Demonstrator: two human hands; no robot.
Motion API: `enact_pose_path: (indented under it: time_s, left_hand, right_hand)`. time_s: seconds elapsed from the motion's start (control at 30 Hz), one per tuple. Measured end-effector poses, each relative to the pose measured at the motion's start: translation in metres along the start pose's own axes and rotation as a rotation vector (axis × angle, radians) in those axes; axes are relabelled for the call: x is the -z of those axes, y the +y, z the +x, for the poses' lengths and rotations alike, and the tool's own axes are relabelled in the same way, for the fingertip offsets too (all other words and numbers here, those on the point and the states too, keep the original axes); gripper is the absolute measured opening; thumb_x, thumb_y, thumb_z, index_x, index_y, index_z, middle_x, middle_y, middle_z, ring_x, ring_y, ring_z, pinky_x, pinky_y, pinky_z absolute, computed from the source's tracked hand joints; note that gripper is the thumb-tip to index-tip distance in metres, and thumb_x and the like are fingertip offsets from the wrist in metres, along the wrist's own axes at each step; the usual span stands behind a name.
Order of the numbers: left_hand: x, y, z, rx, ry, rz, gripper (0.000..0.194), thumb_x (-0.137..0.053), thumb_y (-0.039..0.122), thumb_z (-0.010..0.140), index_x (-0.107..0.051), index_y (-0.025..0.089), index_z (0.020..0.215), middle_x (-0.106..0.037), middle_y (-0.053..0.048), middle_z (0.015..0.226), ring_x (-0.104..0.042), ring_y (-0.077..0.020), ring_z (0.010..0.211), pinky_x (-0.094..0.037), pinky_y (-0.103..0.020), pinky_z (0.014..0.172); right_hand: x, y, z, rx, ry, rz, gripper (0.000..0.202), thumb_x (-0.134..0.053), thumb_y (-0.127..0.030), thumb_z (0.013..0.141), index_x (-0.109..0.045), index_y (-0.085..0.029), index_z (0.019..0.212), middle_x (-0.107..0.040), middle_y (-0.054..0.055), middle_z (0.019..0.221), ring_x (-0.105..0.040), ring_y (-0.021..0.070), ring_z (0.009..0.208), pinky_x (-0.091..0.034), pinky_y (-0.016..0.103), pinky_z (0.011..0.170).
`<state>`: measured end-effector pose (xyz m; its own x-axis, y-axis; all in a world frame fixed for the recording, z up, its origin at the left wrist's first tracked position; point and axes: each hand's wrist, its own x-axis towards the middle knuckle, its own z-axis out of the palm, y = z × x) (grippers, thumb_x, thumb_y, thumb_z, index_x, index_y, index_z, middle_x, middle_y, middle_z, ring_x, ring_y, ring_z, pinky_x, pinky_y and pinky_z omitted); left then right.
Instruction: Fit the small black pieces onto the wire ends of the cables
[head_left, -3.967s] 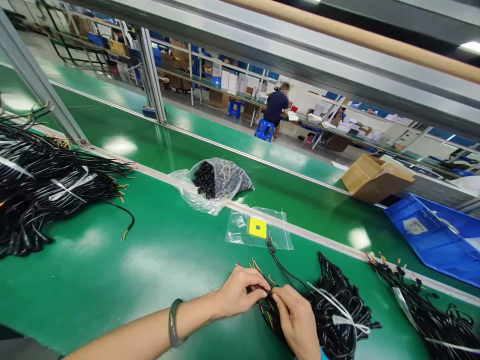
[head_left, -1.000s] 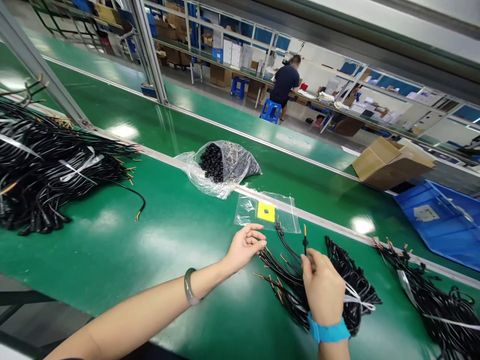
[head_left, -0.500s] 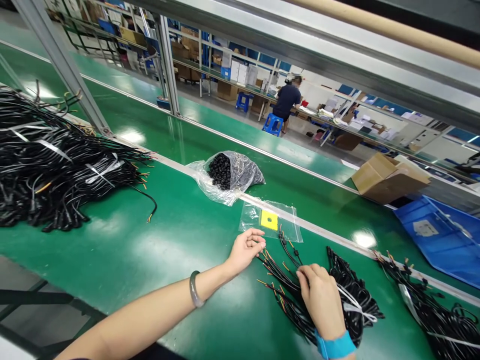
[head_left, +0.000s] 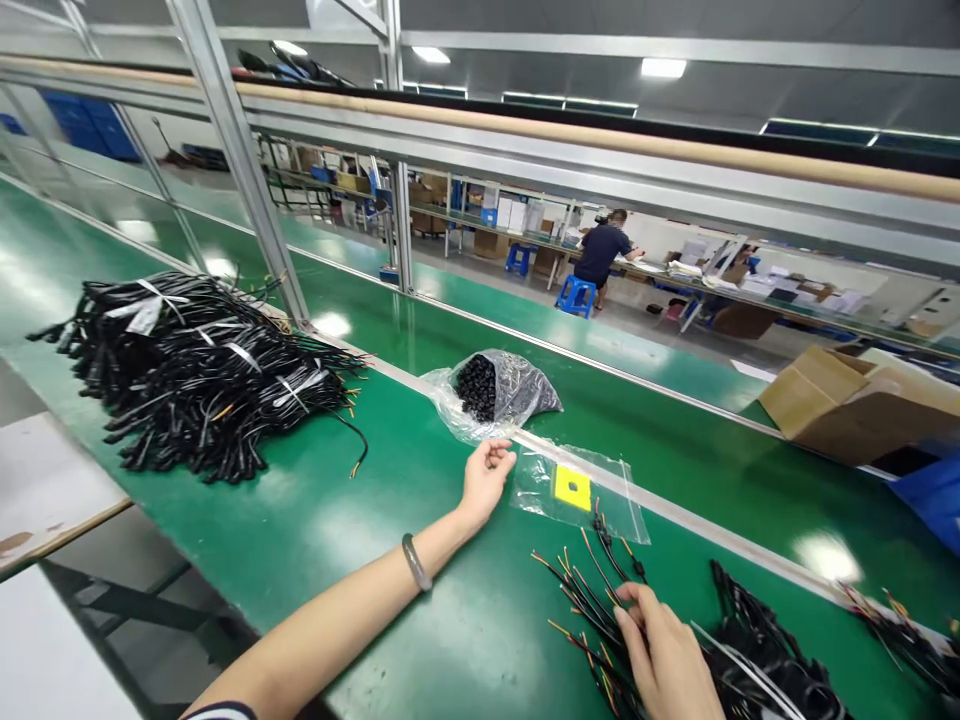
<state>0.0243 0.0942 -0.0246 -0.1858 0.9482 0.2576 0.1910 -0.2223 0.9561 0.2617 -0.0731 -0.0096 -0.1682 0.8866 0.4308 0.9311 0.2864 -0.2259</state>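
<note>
My right hand (head_left: pixel 667 645) is closed, thumb and fingers pinching a black cable (head_left: pixel 601 572) with bare coloured wire ends, at the edge of a bundle of similar cables (head_left: pixel 600 630). Small black sleeve-like parts (head_left: pixel 638 568) sit on cables just beyond its fingertips. My left hand (head_left: pixel 486 478), fingers loosely curled and apart from the thumb, hovers with nothing visible in it. It is just in front of a clear plastic bag (head_left: pixel 529 385) lying on its side, its mouth showing many small black parts (head_left: pixel 475 388). Right of that hand lies a flat zip bag (head_left: pixel 536 490) with a yellow square (head_left: pixel 572 487).
A large pile of black cables (head_left: pixel 217 375) tied with white strips covers the left of the green table (head_left: pixel 420 640). More cable bundles (head_left: pixel 780 640) lie at right. A cardboard box (head_left: pixel 847 400) and blue bin (head_left: pixel 934 500) stand beyond. Metal posts (head_left: pixel 240 170) rise behind; a seated person (head_left: pixel 602 250) is far off.
My left hand has moved away from the cable ends toward the bag of black parts. My right hand stays at the cables. The camera view has tilted up and shifted left.
</note>
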Motion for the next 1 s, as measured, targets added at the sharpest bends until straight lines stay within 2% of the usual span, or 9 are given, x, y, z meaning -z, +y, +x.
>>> enact_pose_path:
  time_s: [0.07, 0.13, 0.2, 0.3, 0.43, 0.6, 0.8, 0.9, 1.0]
  left_hand:
    - [0.017, -0.008, 0.035, -0.058, 0.037, 0.123, 0.021, -0.052, 0.017, 0.083, -0.061, 0.013, 0.102, -0.063, -0.004, 0.085, -0.057, -0.0124, 0.069, -0.049, -0.023, 0.065]
    - [0.033, -0.015, 0.067, -0.105, 0.020, 0.248, 0.022, -0.050, 0.010, 0.081, -0.064, 0.013, 0.098, -0.064, -0.006, 0.088, -0.058, -0.0146, 0.075, -0.048, -0.028, 0.075]
    - [0.044, -0.020, 0.092, -0.143, -0.048, 0.364, 0.021, -0.051, 0.007, 0.080, -0.069, 0.014, 0.090, -0.066, -0.006, 0.086, -0.059, -0.0165, 0.076, -0.047, -0.031, 0.080]
    - [0.046, -0.025, 0.113, -0.190, -0.174, 0.506, 0.016, -0.060, 0.010, 0.077, -0.072, 0.016, 0.085, -0.068, -0.005, 0.083, -0.062, -0.0175, 0.075, -0.048, -0.030, 0.078]
    - [0.039, -0.027, 0.119, -0.242, -0.271, 0.650, 0.019, -0.066, 0.016, 0.075, -0.072, 0.017, 0.093, -0.069, -0.006, 0.091, -0.064, -0.0196, 0.082, -0.048, -0.028, 0.078]
    - [0.037, -0.023, 0.119, -0.276, -0.296, 0.769, 0.015, -0.060, 0.015, 0.077, -0.073, 0.016, 0.086, -0.071, -0.009, 0.093, -0.065, -0.0247, 0.090, -0.047, -0.031, 0.082]
    - [0.043, -0.024, 0.118, -0.289, -0.304, 0.800, 0.019, -0.054, 0.015, 0.081, -0.071, 0.016, 0.089, -0.073, -0.005, 0.085, -0.066, -0.0189, 0.079, -0.048, -0.025, 0.076]
    - [0.043, -0.024, 0.119, -0.330, -0.354, 0.802, 0.020, -0.057, 0.015, 0.081, -0.070, 0.018, 0.096, -0.072, -0.004, 0.092, -0.066, -0.0174, 0.083, -0.048, -0.024, 0.079]
    - [0.039, -0.022, 0.121, -0.345, -0.361, 0.822, 0.019, -0.057, 0.013, 0.081, -0.070, 0.018, 0.094, -0.070, -0.006, 0.096, -0.065, -0.0197, 0.088, -0.047, -0.027, 0.082]
  right_hand:
    - [-0.007, 0.000, 0.000, 0.002, 0.044, 0.032, 0.026, -0.034, -0.041, 0.097, -0.054, -0.024, 0.092, -0.068, 0.000, 0.080, -0.066, 0.0143, 0.067, -0.049, 0.023, 0.055]
    - [-0.015, 0.000, -0.001, 0.007, 0.078, 0.041, 0.025, -0.036, -0.040, 0.096, -0.054, -0.024, 0.092, -0.069, 0.001, 0.083, -0.067, 0.0141, 0.070, -0.051, 0.022, 0.058]
    - [-0.021, 0.001, -0.003, 0.008, 0.109, 0.038, 0.024, -0.037, -0.041, 0.096, -0.055, -0.024, 0.094, -0.069, 0.001, 0.085, -0.067, 0.0148, 0.072, -0.052, 0.023, 0.059]
    - [-0.027, 0.002, -0.006, 0.004, 0.161, 0.052, 0.025, -0.038, -0.041, 0.096, -0.056, -0.023, 0.096, -0.069, 0.002, 0.086, -0.067, 0.0156, 0.074, -0.052, 0.024, 0.063]
    - [-0.027, -0.002, -0.007, -0.002, 0.221, 0.074, 0.024, -0.039, -0.039, 0.096, -0.057, -0.023, 0.095, -0.068, 0.003, 0.085, -0.067, 0.0154, 0.074, -0.053, 0.024, 0.065]
    - [-0.021, -0.014, -0.002, -0.006, 0.273, 0.063, 0.024, -0.038, -0.037, 0.096, -0.057, -0.023, 0.092, -0.067, 0.002, 0.081, -0.065, 0.0149, 0.070, -0.052, 0.025, 0.062]
    - [-0.018, -0.022, 0.000, -0.028, 0.273, 0.054, 0.026, -0.036, -0.036, 0.097, -0.057, -0.022, 0.088, -0.066, 0.002, 0.078, -0.064, 0.0150, 0.067, -0.050, 0.025, 0.059]
    - [-0.019, -0.021, -0.001, -0.018, 0.274, 0.049, 0.026, -0.036, -0.035, 0.097, -0.057, -0.022, 0.087, -0.065, 0.002, 0.077, -0.063, 0.0151, 0.066, -0.049, 0.026, 0.059]
    - [-0.022, -0.020, -0.001, -0.013, 0.271, 0.048, 0.027, -0.036, -0.035, 0.097, -0.057, -0.022, 0.087, -0.065, 0.002, 0.076, -0.062, 0.0146, 0.064, -0.048, 0.025, 0.058]
